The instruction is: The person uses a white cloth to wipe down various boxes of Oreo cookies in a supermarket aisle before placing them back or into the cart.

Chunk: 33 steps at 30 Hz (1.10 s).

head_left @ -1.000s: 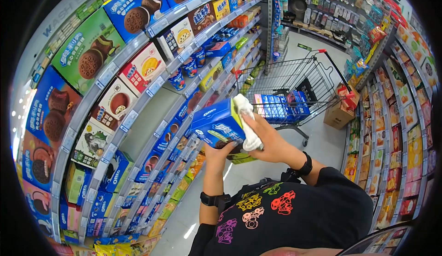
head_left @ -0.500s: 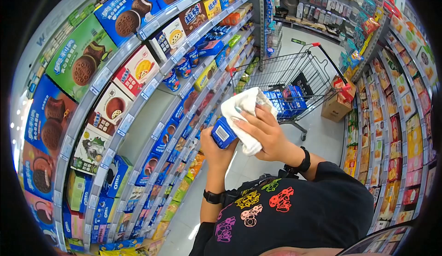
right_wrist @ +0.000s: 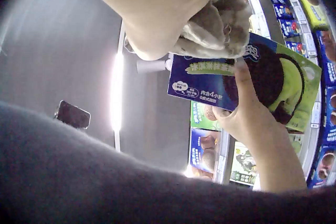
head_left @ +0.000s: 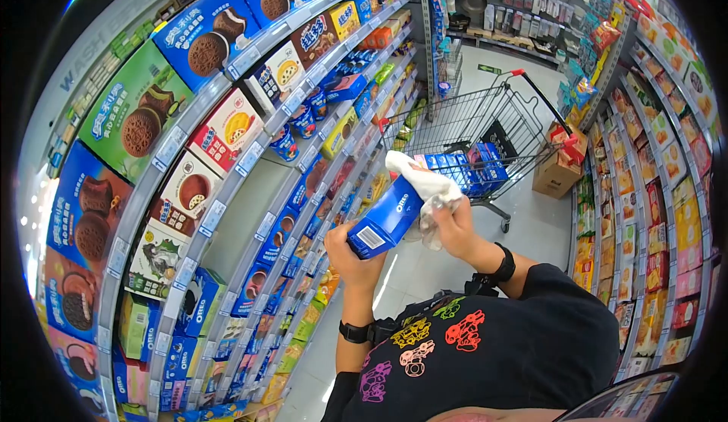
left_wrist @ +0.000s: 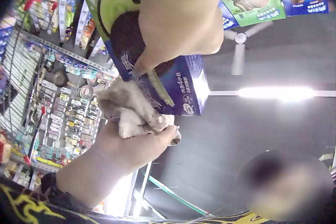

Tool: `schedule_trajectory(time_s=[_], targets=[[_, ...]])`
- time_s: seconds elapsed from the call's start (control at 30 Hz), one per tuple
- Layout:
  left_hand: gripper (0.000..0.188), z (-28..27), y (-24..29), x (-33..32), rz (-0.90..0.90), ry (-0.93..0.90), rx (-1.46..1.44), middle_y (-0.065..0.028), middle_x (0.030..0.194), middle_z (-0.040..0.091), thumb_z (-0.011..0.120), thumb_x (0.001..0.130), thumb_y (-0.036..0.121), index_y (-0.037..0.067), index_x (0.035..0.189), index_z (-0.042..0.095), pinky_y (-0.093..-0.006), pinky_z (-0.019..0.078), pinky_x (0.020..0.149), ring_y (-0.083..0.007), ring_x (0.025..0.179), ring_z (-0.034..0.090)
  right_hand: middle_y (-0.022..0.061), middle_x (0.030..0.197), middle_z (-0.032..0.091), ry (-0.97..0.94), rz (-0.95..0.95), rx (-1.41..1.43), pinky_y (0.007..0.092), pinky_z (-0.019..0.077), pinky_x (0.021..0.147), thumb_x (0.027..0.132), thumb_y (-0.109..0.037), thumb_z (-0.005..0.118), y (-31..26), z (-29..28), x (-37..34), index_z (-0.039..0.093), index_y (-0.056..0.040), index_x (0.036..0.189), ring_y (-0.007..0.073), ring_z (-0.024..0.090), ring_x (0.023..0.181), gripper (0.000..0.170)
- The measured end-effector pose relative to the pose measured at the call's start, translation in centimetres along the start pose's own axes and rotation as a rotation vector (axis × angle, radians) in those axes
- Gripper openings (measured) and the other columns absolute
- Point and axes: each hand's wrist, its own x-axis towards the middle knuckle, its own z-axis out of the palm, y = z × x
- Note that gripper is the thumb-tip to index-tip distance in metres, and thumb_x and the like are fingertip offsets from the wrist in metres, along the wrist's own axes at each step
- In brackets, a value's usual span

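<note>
Near the white cloth (head_left: 434,188), blue Oreo box (head_left: 385,217) within the left hand's (head_left: 355,258) grasp.

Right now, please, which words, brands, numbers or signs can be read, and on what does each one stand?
"OREO": the held box.
"内含4小包": the held box, its front.
"OREO": a blue shelf box.
"奥利奥": the large green box.
"趣多多": the brown box.
"WASH": the panel, upper left.
Too small to read: the price labels.
</note>
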Motion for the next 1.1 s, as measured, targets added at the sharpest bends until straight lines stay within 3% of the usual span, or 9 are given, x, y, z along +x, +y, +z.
schedule_trajectory(time_s=[0.03, 0.13, 0.17, 0.3, 0.57, 0.7, 0.8, 0.93, 1.1], targets=[[0.054, 0.0, 0.0, -0.1, -0.019, -0.001, -0.010, -0.0107, 0.082, 0.052, 0.078, 0.050, 0.013, 0.005, 0.093, 0.047, -0.0351, 0.0379, 0.069, -0.0280, 0.075, 0.050, 0.0051, 0.107, 0.053, -0.002, 0.142, 0.198, 0.0277, 0.0453, 0.075, 0.090, -0.020, 0.041, 0.6, -0.4, -0.4, 0.041, -0.0005, 0.119, 0.0139, 0.055, 0.088, 0.035], [0.055, 0.1, 0.2, -0.3, -0.080, 0.016, -0.062, -0.0099, 0.084, 0.050, 0.079, 0.052, 0.013, 0.005, 0.095, 0.045, -0.0329, 0.0379, 0.070, -0.0247, 0.077, 0.050, 0.0058, 0.103, 0.055, 0.095, 0.290, 0.612, 0.0300, 0.0462, 0.077, 0.091, -0.025, 0.038, 2.7, -0.4, 0.3, 0.040, -0.0020, 0.119, 0.0143, 0.055, 0.088, 0.036], [0.057, 0.2, 0.5, -0.3, -0.105, 0.035, -0.094, -0.0095, 0.085, 0.050, 0.080, 0.052, 0.013, 0.004, 0.096, 0.044, -0.0322, 0.0378, 0.070, -0.0235, 0.077, 0.050, 0.0123, 0.120, 0.048, -0.007, 0.401, 0.616, 0.0365, 0.0427, 0.089, 0.092, -0.037, 0.026, 2.8, -0.7, 0.6, 0.029, -0.0013, 0.127, 0.0205, 0.051, 0.105, 0.050], [0.061, 0.3, 1.2, -0.4, -0.109, 0.103, -0.118, -0.0084, 0.087, 0.048, 0.081, 0.053, 0.016, 0.005, 0.098, 0.041, -0.0309, 0.0375, 0.071, -0.0199, 0.080, 0.048, 0.0109, 0.121, 0.047, -0.141, 0.587, 0.653, 0.0346, 0.0440, 0.087, 0.091, -0.040, 0.029, 4.4, 0.3, 1.4, 0.031, -0.0042, 0.129, 0.0178, 0.051, 0.106, 0.052], [0.071, 0.5, -2.2, -3.4, -0.155, 0.068, -0.391, -0.0120, 0.100, 0.052, 0.079, 0.056, 0.008, 0.000, 0.111, 0.034, -0.0316, 0.0465, 0.075, -0.0198, 0.093, 0.053, 0.0100, 0.119, 0.048, -0.297, 0.685, 0.637, 0.0322, 0.0444, 0.087, 0.090, -0.038, 0.034, 10.1, 0.0, 0.8, 0.037, -0.0052, 0.125, 0.0164, 0.052, 0.103, 0.048], [0.057, 0.8, -3.4, -4.8, -0.205, 0.068, -0.417, -0.0098, 0.089, 0.048, 0.078, 0.058, 0.016, 0.005, 0.098, 0.039, -0.0328, 0.0411, 0.073, -0.0214, 0.082, 0.050, 0.0098, 0.112, 0.055, -0.136, 0.923, 1.059, 0.0362, 0.0403, 0.090, 0.092, -0.031, 0.030, 8.2, 0.2, 1.1, 0.047, -0.0045, 0.115, 0.0210, 0.054, 0.100, 0.039], [0.060, 0.6, -3.7, -5.0, -0.232, 0.065, -0.450, -0.0098, 0.093, 0.049, 0.079, 0.057, 0.016, 0.004, 0.101, 0.040, -0.0333, 0.0420, 0.075, -0.0214, 0.084, 0.051, 0.0097, 0.112, 0.055, -0.192, 0.951, 1.274, 0.0384, 0.0351, 0.095, 0.090, -0.039, 0.033, 7.3, -0.3, 1.0, 0.051, -0.0059, 0.112, 0.0229, 0.052, 0.103, 0.044], [0.064, 0.4, -3.4, -5.1, -0.265, 0.052, -0.528, -0.0098, 0.098, 0.051, 0.080, 0.057, 0.016, 0.002, 0.105, 0.041, -0.0339, 0.0431, 0.078, -0.0215, 0.087, 0.052, 0.0140, 0.104, 0.059, -0.217, 0.949, 1.367, 0.0403, 0.0408, 0.089, 0.086, -0.048, 0.038, 6.0, -0.2, 1.3, 0.056, -0.0032, 0.104, 0.0252, 0.057, 0.096, 0.052], [0.069, 0.1, -2.4, -4.6, -0.316, 0.006, -0.653, -0.0098, 0.104, 0.052, 0.081, 0.056, 0.016, 0.000, 0.110, 0.042, -0.0347, 0.0445, 0.081, -0.0215, 0.091, 0.054, 0.0149, 0.113, 0.054, -0.346, 1.030, 1.543, 0.0454, 0.0350, 0.094, 0.079, -0.061, 0.039, 6.5, 0.0, 0.7, 0.051, -0.0037, 0.115, 0.0282, 0.053, 0.102, 0.069]])
